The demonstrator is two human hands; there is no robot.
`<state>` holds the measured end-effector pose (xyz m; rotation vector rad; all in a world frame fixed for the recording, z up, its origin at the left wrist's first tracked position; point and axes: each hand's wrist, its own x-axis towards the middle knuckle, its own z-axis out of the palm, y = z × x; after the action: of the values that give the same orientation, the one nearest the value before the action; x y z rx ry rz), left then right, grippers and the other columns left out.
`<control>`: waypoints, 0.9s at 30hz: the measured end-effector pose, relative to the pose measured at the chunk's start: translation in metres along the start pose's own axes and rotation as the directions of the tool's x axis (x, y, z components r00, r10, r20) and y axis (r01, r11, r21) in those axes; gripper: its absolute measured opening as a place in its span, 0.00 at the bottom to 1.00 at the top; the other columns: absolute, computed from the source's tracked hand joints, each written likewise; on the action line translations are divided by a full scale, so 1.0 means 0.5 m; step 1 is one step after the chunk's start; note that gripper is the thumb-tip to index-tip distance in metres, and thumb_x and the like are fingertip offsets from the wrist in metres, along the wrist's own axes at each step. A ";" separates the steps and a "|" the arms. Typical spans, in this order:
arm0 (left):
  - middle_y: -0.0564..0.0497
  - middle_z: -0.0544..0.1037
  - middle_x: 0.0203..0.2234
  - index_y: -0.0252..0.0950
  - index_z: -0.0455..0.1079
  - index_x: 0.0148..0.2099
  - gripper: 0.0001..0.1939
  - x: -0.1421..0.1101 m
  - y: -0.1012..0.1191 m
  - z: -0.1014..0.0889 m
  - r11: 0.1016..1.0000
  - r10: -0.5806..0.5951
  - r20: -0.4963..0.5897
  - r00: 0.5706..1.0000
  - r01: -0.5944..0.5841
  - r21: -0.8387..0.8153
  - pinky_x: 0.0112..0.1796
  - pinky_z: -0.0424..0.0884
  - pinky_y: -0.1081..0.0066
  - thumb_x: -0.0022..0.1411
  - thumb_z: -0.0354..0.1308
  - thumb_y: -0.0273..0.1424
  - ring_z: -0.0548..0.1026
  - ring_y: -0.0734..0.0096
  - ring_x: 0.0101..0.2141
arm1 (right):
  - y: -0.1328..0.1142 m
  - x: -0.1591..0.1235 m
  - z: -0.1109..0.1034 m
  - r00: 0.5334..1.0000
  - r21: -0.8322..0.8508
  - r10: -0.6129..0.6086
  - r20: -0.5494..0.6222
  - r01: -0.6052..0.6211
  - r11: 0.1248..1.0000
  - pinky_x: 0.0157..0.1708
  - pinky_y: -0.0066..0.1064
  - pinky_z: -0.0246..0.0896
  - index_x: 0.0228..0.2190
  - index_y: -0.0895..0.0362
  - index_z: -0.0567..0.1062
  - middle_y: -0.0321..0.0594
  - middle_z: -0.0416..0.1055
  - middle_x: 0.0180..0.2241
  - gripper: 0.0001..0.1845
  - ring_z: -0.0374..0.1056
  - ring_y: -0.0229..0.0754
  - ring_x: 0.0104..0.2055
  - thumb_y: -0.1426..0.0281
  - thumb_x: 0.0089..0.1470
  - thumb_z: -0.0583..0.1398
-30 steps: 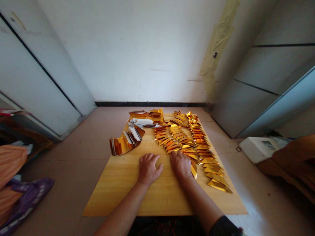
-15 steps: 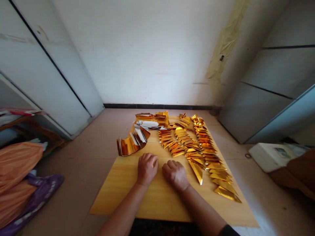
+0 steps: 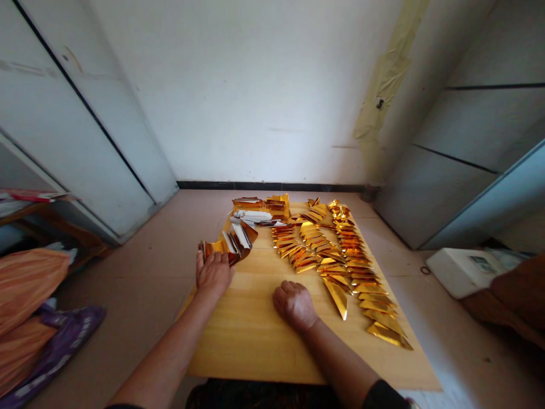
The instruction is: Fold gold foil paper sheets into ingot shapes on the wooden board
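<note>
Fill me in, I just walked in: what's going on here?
A person's left hand is on a curled bundle of gold foil paper at the edge of a wooden board. Their right hand rests on the board, near rows of folded gold foil triangles.

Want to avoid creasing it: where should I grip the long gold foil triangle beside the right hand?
Probably pinch the gold foil triangle across its middle, coming from the left, where the right hand rests. That side is free; its wide far end crowds neighbouring foil pieces, and its narrow near tip looks flimsy.
</note>
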<state>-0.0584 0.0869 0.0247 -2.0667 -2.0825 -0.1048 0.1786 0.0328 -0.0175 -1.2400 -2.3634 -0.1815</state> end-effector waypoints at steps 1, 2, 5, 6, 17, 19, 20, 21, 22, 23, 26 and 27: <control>0.37 0.76 0.43 0.29 0.71 0.48 0.18 0.000 0.000 0.004 1.000 0.010 0.006 1.000 -0.010 -0.005 0.58 0.35 0.44 0.58 0.50 0.33 0.69 0.50 0.48 | 0.000 0.000 -0.001 1.000 0.001 0.001 0.009 -0.001 1.000 0.25 0.30 0.41 0.22 0.57 0.70 0.35 0.66 0.24 0.09 0.56 0.34 0.24 0.72 0.53 0.57; 0.38 0.77 0.41 0.29 0.71 0.47 0.18 -0.001 0.000 0.006 1.000 0.015 0.005 1.000 -0.015 -0.010 0.57 0.32 0.43 0.59 0.49 0.31 0.71 0.51 0.45 | -0.001 0.001 -0.001 1.000 0.002 0.000 0.016 0.000 1.000 0.25 0.30 0.41 0.22 0.57 0.70 0.35 0.66 0.24 0.09 0.57 0.34 0.24 0.72 0.54 0.57; 0.40 0.78 0.37 0.30 0.73 0.45 0.18 -0.005 -0.001 0.010 0.999 0.029 -0.016 0.999 -0.029 -0.022 0.56 0.28 0.40 0.61 0.43 0.27 0.73 0.53 0.40 | -0.001 0.001 -0.001 1.000 -0.003 -0.003 0.014 0.003 1.000 0.26 0.30 0.42 0.22 0.57 0.70 0.36 0.66 0.24 0.09 0.58 0.35 0.25 0.72 0.54 0.56; 0.40 0.78 0.37 0.31 0.73 0.44 0.19 -0.007 -0.002 0.011 0.999 0.035 -0.028 0.999 -0.035 -0.026 0.55 0.28 0.40 0.61 0.42 0.26 0.73 0.53 0.40 | -0.001 0.001 -0.001 1.000 -0.005 -0.003 0.011 0.003 1.000 0.26 0.30 0.42 0.22 0.57 0.70 0.36 0.66 0.24 0.09 0.58 0.35 0.25 0.72 0.54 0.56; 0.45 0.78 0.31 0.35 0.73 0.38 0.18 -0.021 -0.023 0.018 0.996 0.089 -0.104 0.991 -0.088 0.015 0.57 0.31 0.44 0.61 0.40 0.24 0.73 0.61 0.34 | -0.002 0.002 0.004 0.999 -0.012 -0.002 0.032 0.003 1.000 0.25 0.30 0.44 0.23 0.57 0.70 0.35 0.66 0.24 0.08 0.59 0.35 0.25 0.72 0.54 0.57; 0.46 0.78 0.28 0.35 0.72 0.35 0.17 -0.021 -0.025 0.018 0.995 0.103 -0.130 0.986 -0.100 0.031 0.57 0.33 0.46 0.62 0.41 0.25 0.73 0.61 0.33 | -0.002 0.001 0.004 0.999 -0.013 0.000 0.036 0.000 1.000 0.25 0.30 0.44 0.23 0.57 0.69 0.35 0.66 0.24 0.08 0.59 0.35 0.25 0.73 0.54 0.56; 0.47 0.78 0.27 0.35 0.72 0.34 0.16 -0.020 -0.026 0.018 0.993 0.112 -0.143 0.983 -0.107 0.039 0.57 0.34 0.46 0.62 0.42 0.26 0.72 0.62 0.33 | -0.002 0.002 0.004 0.999 -0.014 -0.001 0.039 0.001 1.000 0.25 0.30 0.44 0.23 0.57 0.69 0.35 0.66 0.24 0.08 0.58 0.35 0.25 0.73 0.54 0.56; 0.47 0.77 0.27 0.35 0.71 0.33 0.16 -0.019 -0.027 0.018 0.992 0.120 -0.157 0.980 -0.114 0.044 0.57 0.35 0.46 0.62 0.42 0.26 0.72 0.62 0.33 | -0.003 0.002 0.004 0.999 -0.014 -0.003 0.043 0.004 1.000 0.25 0.29 0.44 0.23 0.57 0.69 0.35 0.66 0.24 0.08 0.58 0.35 0.25 0.73 0.53 0.56; 0.48 0.77 0.26 0.35 0.71 0.32 0.15 -0.018 -0.029 0.018 0.992 0.127 -0.170 0.977 -0.121 0.042 0.57 0.36 0.46 0.63 0.43 0.27 0.72 0.62 0.33 | -0.003 0.002 0.003 0.999 -0.013 -0.005 0.046 0.006 1.000 0.25 0.29 0.44 0.23 0.57 0.69 0.35 0.66 0.24 0.08 0.58 0.35 0.25 0.73 0.53 0.56; 0.49 0.76 0.26 0.36 0.70 0.31 0.15 -0.017 -0.030 0.017 0.991 0.130 -0.183 0.974 -0.127 0.030 0.56 0.37 0.46 0.63 0.43 0.29 0.72 0.63 0.32 | -0.003 0.003 0.002 0.999 -0.012 -0.006 0.049 0.007 1.000 0.25 0.29 0.44 0.23 0.57 0.69 0.35 0.66 0.24 0.08 0.58 0.35 0.25 0.73 0.54 0.56; 0.51 0.74 0.24 0.36 0.68 0.27 0.14 -0.018 -0.035 0.010 0.982 0.103 -0.224 0.969 -0.135 -0.130 0.56 0.40 0.46 0.63 0.47 0.33 0.70 0.64 0.32 | -0.004 0.004 -0.001 0.999 -0.003 -0.003 0.054 0.003 1.000 0.25 0.29 0.45 0.23 0.57 0.69 0.36 0.66 0.24 0.09 0.59 0.35 0.25 0.72 0.54 0.56; 0.52 0.74 0.24 0.36 0.68 0.27 0.14 -0.020 -0.036 0.006 0.968 0.086 -0.235 0.968 -0.137 -0.209 0.56 0.41 0.47 0.62 0.47 0.34 0.70 0.64 0.32 | -0.004 0.004 -0.001 0.998 0.003 -0.001 0.057 0.001 1.000 0.25 0.28 0.45 0.23 0.57 0.69 0.36 0.66 0.24 0.09 0.59 0.35 0.25 0.72 0.55 0.56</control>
<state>-0.0768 0.0773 0.0216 -2.1758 -1.8876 -0.5536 0.1763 0.0330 -0.0157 -1.2584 -2.4116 -0.1453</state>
